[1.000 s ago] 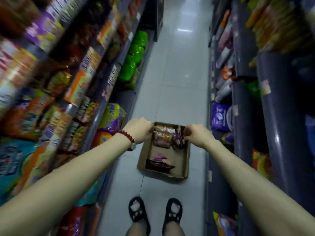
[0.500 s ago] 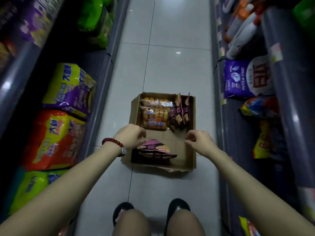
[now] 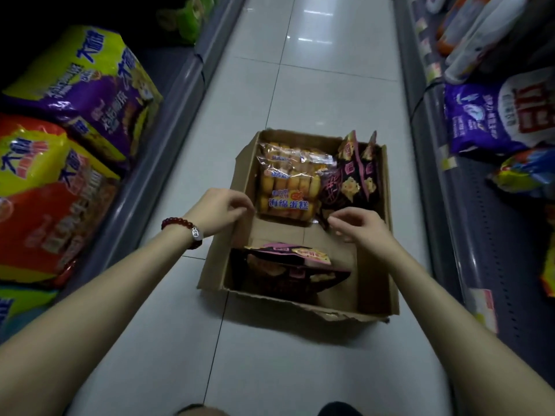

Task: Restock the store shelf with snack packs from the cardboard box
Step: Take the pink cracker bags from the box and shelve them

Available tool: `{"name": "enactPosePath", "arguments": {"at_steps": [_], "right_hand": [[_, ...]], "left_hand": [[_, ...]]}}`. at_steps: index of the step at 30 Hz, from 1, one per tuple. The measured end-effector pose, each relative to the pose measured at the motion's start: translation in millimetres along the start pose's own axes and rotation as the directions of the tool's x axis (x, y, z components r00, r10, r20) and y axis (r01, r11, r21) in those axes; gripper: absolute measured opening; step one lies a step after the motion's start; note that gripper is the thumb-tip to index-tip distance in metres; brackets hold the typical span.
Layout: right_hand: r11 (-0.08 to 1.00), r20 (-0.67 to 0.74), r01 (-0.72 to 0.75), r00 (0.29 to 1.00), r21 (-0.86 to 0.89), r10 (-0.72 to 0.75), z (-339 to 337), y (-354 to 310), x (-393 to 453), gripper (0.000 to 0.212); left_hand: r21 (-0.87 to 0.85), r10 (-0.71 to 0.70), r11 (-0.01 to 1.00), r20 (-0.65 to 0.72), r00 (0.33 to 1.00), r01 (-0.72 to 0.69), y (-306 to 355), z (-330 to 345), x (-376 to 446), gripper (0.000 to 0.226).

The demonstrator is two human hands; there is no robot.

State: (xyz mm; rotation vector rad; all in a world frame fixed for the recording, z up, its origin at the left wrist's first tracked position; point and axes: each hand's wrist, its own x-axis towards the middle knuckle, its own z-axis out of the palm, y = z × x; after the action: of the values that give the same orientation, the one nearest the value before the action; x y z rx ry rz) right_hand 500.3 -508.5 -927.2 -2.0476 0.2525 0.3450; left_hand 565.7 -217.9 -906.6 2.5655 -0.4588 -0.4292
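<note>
Both grips hang loosely curled and empty: left hand (image 3: pixel 223 210) over the cardboard box's (image 3: pixel 387 298) left wall, right hand (image 3: pixel 359 225) above its middle. Reaching step; next, I'd judge, closing on the sponge-cake pack (image 3: pixel 286 183) at the box's far end.

We look down at an open brown cardboard box (image 3: pixel 375 283) on a white tiled floor (image 3: pixel 315 85) between grey store shelves (image 3: pixel 168 94). Our left hand (image 3: pixel 223 210) and right hand (image 3: pixel 359 225), both empty with fingers loosely curled, hover over orange sponge-cake packs (image 3: pixel 286 183) and dark pink-trimmed snack bags (image 3: pixel 351 181).
</note>
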Motion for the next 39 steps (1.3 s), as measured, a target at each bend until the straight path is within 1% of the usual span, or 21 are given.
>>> {"name": "enactPosePath", "arguments": {"at_steps": [2,4,5,6,8,9,10,12,14,15,19,21,23,25,28,30,32,35,38,39], "right_hand": [[0.989,0.035,-0.026,0.999,0.147,0.021,2,4,-11,0.016],[0.977,0.051,-0.037,0.998,0.211,0.027,4,9,-25,0.03],[0.973,0.061,-0.041,0.998,0.225,0.028,5,12,-34,0.036],[0.971,0.073,-0.045,0.997,0.233,0.029,7,15,-42,0.035],[0.972,0.101,-0.051,0.994,0.231,0.028,10,24,-57,0.021],[0.974,0.122,-0.044,0.992,0.224,0.017,12,28,-64,0.017],[0.974,0.143,-0.037,0.99,0.222,0.005,14,32,-69,0.019],[0.978,0.174,-0.027,0.985,0.206,-0.01,20,38,-77,0.03],[0.985,0.145,-0.005,0.989,0.175,-0.021,30,44,-79,0.039],[0.987,0.115,0.011,0.993,0.163,-0.03,34,48,-77,0.04],[0.977,0.023,0.019,0.999,0.213,-0.025,42,52,-72,0.022],[0.968,-0.043,0.04,0.999,0.246,-0.031,40,51,-72,0.018],[0.951,-0.105,0.057,0.994,0.304,-0.026,37,51,-71,0.018],[0.932,-0.147,0.062,0.989,0.357,-0.009,32,52,-71,0.018],[0.9,-0.193,0.075,0.981,0.428,0.01,27,56,-71,0.019],[0.884,-0.22,0.083,0.975,0.459,0.023,25,59,-70,0.021],[0.877,-0.235,0.087,0.972,0.472,0.03,25,61,-68,0.021],[0.865,-0.25,0.091,0.967,0.494,0.041,28,63,-66,0.022],[0.859,-0.253,0.081,0.966,0.505,0.058,31,64,-66,0.024],[0.863,-0.245,0.075,0.968,0.499,0.057,32,63,-65,0.027]], "left_hand": [[-0.046,-0.013,0.999,-0.045,0.999,0.011,-4,5,-5,0.021],[-0.089,-0.02,0.996,-0.076,0.997,0.014,-8,8,-11,0.02],[-0.099,-0.021,0.995,-0.078,0.997,0.013,-10,9,-15,0.02],[-0.104,-0.02,0.995,-0.073,0.997,0.013,-11,11,-18,0.02],[-0.106,-0.023,0.994,-0.063,0.998,0.017,-13,15,-24,0.02],[-0.106,-0.024,0.994,-0.058,0.998,0.018,-14,16,-27,0.02],[-0.104,-0.021,0.994,-0.055,0.998,0.015,-14,18,-29,0.02],[-0.1,-0.012,0.995,-0.062,0.998,0.006,-14,20,-32,0.02],[-0.111,-0.008,0.994,-0.077,0.997,-0.001,-14,22,-36,0.021],[-0.126,-0.009,0.992,-0.077,0.997,-0.001,-15,23,-38,0.023],[-0.17,-0.009,0.985,-0.03,1.0,0.004,-19,26,-46,0.042],[-0.172,0.007,0.985,0.023,1.0,-0.002,-21,28,-50,0.05],[-0.177,0.015,0.984,0.09,0.996,0.001,-22,30,-55,0.05],[-0.168,0.019,0.986,0.119,0.993,0.001,-23,34,-58,0.045],[-0.209,-0.004,0.978,0.073,0.997,0.019,-22,44,-57,0.05],[-0.268,-0.03,0.963,-0.01,1.0,0.026,-20,51,-51,0.048],[-0.314,-0.067,0.948,-0.056,0.996,0.046,-21,57,-44,0.045],[-0.355,-0.116,0.93,-0.036,0.993,0.096,-19,63,-35,0.043],[-0.443,-0.191,0.883,-0.039,0.981,0.154,-14,70,-30,0.051],[-0.474,-0.199,0.868,-0.063,0.978,0.146,-14,72,-28,0.045]]}}
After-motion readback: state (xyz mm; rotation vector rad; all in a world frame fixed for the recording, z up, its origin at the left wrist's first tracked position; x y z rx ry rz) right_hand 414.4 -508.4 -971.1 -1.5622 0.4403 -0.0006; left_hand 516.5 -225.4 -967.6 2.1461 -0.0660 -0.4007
